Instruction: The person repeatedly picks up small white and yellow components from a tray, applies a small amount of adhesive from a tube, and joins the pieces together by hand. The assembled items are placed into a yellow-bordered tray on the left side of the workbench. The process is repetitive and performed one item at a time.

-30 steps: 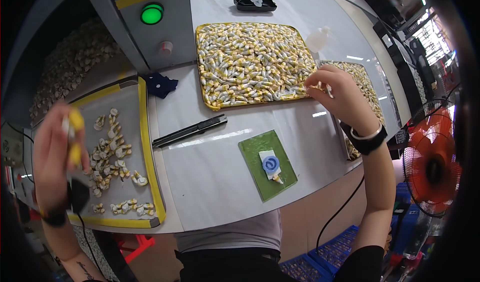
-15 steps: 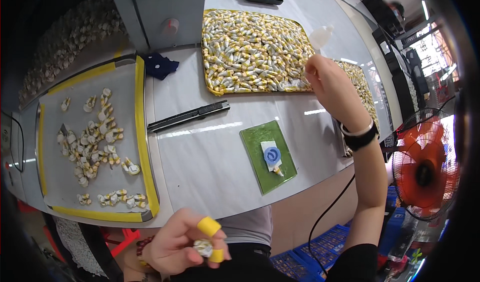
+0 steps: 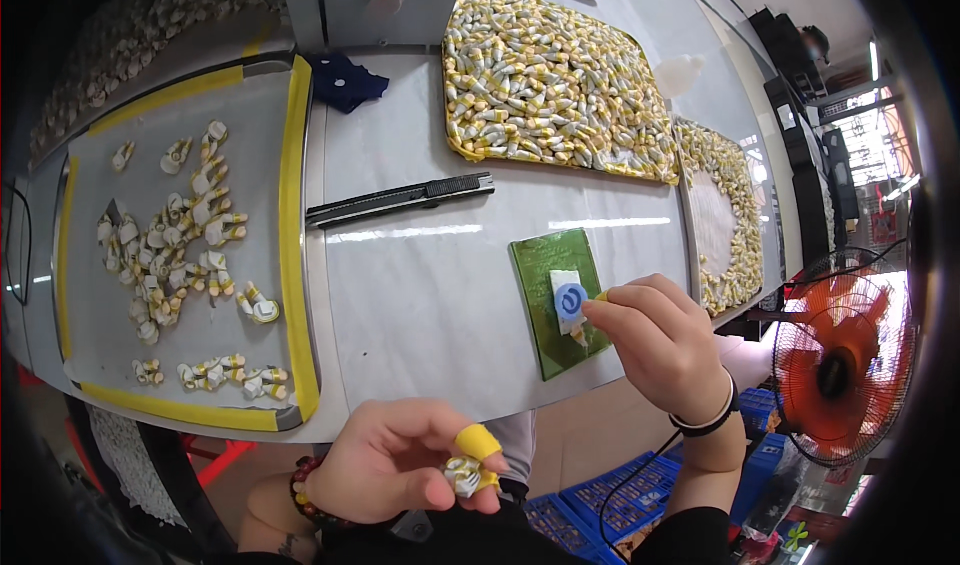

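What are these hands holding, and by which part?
Left hand: a small, lumpy white-and-yellow piece, pinched by its sides. Right hand: apparently a tiny yellow piece; its held part is hidden.

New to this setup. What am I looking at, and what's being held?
No robot here: these are a person's bare hands, seen from a camera worn on the head, looking down. The wide fisheye lens bends straight edges.

The left hand, with a yellow band around a finger, holds a small white-and-yellow bunch. The right hand has its fingertips beside a blue ring-shaped thing on a green board; whether they pinch anything is unclear.

On the table, a yellow-edged tray at left bears small clusters. A black cutter-like tool lies in the middle. Beyond it is a tray packed with small white-and-yellow pieces.
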`<state>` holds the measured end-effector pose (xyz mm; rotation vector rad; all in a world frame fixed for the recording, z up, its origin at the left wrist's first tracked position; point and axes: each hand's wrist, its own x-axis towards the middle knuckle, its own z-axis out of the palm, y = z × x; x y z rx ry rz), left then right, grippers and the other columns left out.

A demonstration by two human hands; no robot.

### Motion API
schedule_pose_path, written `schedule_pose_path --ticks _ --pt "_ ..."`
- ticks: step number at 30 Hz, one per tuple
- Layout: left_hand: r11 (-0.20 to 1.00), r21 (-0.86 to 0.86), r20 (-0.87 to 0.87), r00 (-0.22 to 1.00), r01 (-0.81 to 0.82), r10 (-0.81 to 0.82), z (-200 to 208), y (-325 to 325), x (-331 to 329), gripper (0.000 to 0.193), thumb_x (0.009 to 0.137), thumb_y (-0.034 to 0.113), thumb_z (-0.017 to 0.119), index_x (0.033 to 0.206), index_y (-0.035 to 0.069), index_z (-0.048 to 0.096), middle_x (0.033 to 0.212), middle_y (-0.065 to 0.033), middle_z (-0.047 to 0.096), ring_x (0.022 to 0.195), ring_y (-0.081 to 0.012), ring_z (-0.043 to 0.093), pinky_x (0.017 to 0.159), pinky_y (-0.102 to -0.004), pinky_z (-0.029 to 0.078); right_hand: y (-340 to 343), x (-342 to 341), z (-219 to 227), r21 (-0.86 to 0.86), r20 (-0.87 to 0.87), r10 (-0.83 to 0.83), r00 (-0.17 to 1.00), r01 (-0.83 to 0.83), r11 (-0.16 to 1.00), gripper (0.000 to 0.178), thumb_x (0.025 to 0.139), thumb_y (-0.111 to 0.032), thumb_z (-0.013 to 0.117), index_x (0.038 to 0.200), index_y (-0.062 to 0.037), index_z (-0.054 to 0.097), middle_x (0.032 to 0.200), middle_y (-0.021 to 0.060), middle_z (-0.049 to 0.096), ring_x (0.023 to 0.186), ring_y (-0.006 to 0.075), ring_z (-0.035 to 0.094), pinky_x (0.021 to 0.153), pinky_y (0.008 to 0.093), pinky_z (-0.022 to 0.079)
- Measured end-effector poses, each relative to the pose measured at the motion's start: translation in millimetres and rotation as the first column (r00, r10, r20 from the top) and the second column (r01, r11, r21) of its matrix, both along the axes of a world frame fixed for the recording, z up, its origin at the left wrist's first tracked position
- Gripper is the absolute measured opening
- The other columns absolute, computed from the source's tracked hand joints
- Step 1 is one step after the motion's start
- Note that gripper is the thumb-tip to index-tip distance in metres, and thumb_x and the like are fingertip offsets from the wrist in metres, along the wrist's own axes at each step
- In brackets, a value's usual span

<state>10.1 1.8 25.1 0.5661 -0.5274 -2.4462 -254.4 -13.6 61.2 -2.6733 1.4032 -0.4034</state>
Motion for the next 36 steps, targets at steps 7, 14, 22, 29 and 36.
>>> schedule_pose_path --ticks 7,14,22,29,36 --pt "0.994 0.108 0.005 1.000 -0.007 0.006 0 -3 -6 0.052 0.073 0.037 0.073 0.097 -0.005 0.054 0.077 -0.0186 0.066 0.076 -0.0275 0.067 0.072 -0.0410 0.054 -3 4 -1 -0.038 -0.125 0.092 0.988 -0.097 0.995 0.031 0.060 -0.002 0.063 0.091 0.0034 0.062 0.085 0.0101 0.057 0.073 0.0216 0.057 0.058 0.0293 0.049" --pt "0.994 0.092 -0.022 0.998 0.064 -0.062 -4 -2 -11 0.054 0.075 0.039 0.071 0.099 -0.006 0.053 0.077 -0.0171 0.065 0.075 -0.0266 0.067 0.073 -0.0410 0.055 0 8 6 -0.050 0.089 0.086 0.992 -0.082 0.995 0.028 0.063 -0.003 0.064 0.090 0.0041 0.063 0.084 0.0108 0.060 0.072 0.0225 0.060 0.058 0.0294 0.051" --pt "0.950 0.166 -0.268 0.939 0.265 -0.215 -16 -4 -18 0.039 0.088 0.035 0.059 0.101 -0.001 0.053 0.079 -0.0071 0.063 0.074 -0.0122 0.063 0.073 -0.0266 0.050 9 42 27 0.001 0.525 0.117 0.843 -0.138 0.990 0.011 0.069 -0.007 0.067 0.079 -0.0038 0.066 0.079 0.0081 0.064 0.065 0.0197 0.062 0.053 0.0265 0.050" --pt "0.903 0.248 -0.382 0.892 0.351 -0.242 -17 -4 -20 0.035 0.091 0.033 0.057 0.103 0.000 0.053 0.084 -0.0050 0.064 0.078 -0.0083 0.062 0.068 -0.0194 0.048 7 55 32 0.040 0.504 0.116 0.856 -0.157 0.987 0.009 0.070 -0.006 0.066 0.077 -0.0060 0.069 0.079 0.0050 0.066 0.065 0.0177 0.063 0.053 0.0236 0.050" --pt "0.915 0.177 -0.352 0.892 0.362 -0.284 -16 -4 -19 0.037 0.090 0.035 0.059 0.102 0.000 0.054 0.084 -0.0032 0.063 0.075 -0.0062 0.059 0.069 -0.0185 0.047 5 52 27 0.086 0.552 0.154 0.820 -0.239 0.967 0.006 0.069 -0.006 0.066 0.075 -0.0049 0.070 0.081 0.0061 0.067 0.066 0.0176 0.064 0.056 0.0238 0.051"
